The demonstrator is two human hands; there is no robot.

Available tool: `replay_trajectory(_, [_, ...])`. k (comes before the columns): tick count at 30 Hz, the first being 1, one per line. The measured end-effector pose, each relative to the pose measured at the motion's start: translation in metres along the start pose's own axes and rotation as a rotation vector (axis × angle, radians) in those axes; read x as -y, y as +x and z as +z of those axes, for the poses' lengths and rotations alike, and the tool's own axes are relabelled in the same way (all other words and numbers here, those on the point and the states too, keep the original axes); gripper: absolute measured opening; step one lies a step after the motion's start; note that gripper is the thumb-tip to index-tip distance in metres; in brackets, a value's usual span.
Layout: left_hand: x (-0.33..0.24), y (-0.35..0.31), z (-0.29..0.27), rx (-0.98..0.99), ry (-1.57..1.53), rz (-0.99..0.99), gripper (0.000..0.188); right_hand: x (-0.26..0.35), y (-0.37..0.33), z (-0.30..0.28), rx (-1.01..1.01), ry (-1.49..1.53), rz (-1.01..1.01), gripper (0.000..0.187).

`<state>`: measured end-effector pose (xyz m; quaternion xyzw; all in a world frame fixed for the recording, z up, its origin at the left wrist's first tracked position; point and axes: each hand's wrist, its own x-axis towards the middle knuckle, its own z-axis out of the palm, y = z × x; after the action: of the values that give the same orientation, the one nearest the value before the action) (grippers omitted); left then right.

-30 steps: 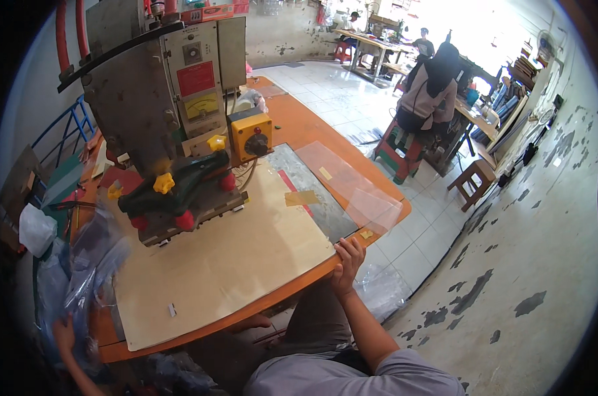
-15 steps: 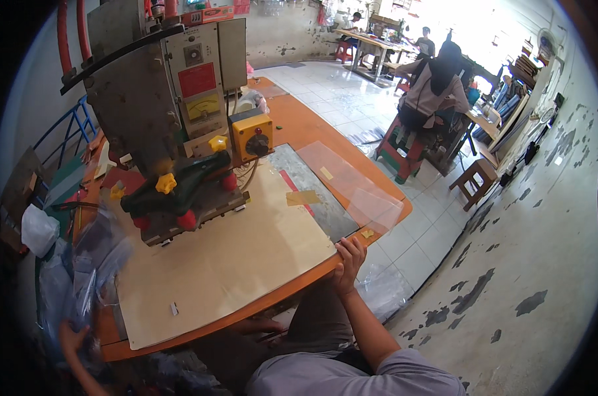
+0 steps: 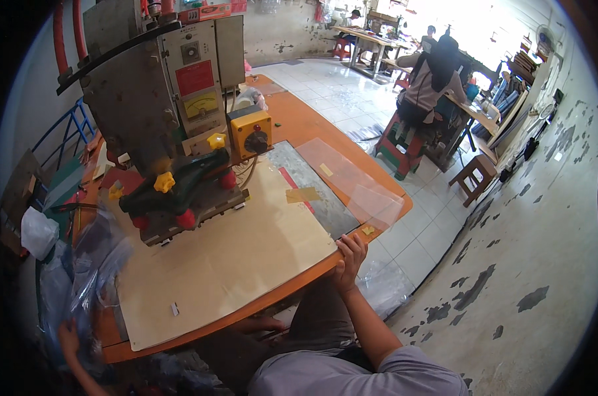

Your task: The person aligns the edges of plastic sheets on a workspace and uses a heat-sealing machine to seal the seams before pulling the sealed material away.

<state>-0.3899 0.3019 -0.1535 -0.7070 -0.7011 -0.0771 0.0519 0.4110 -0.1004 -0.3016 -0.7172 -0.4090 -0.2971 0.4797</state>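
Note:
At the near right corner of the orange table, my right hand is closed over the edge, fingertips beside the corner of a large beige sheet. My left hand is low at the left, its fingers against a heap of clear plastic sheets hanging at the table's side; it seems to grip them, though its fingertips are hard to make out. Over the beige sheet stands a press machine with a dark green head, yellow knobs and red feet. A small pale scrap lies on the sheet.
Clear plastic pieces and a strip of tan tape lie to the right of the press. A yellow control box juts from the machine. Beyond the table are a brown stool and a seated person. A peeling wall borders the right.
My left hand has shifted slightly up against the plastic sheets, its fingers now pointing upward. My right hand stays at the corner. The seated person in the back has leaned a little.

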Motion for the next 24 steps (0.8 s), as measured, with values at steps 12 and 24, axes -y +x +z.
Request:
replay_trajectory(12, [-0.038, -0.012, -0.023, 0.053, -0.115, -0.018, 0.061, -0.003, -0.001, -0.003, -0.003, -0.033, -0.014, 0.052])
replay_trajectory(24, [0.046, 0.011, 0.015, -0.012, -0.289, 0.091, 0.054, -0.001, 0.0, -0.002, -0.003, -0.049, 0.005, 0.053])
